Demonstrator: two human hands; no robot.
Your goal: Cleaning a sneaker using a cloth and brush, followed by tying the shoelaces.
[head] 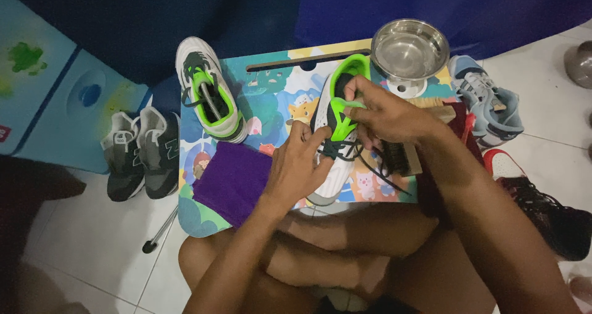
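Observation:
A white sneaker with a bright green lining and dark laces lies on a small colourful cartoon-print table in front of me. My right hand grips the green tongue and upper laces of this sneaker. My left hand rests on the sneaker's lower side, fingers pinching the dark laces. A loose lace end trails to the right over the table. The matching sneaker, with a shoe tree inside, lies at the table's left.
A purple cloth lies on the table's near left. A steel bowl stands at the far right, a brush beside my right wrist. Grey sneakers sit left on the floor, blue and red-black shoes right.

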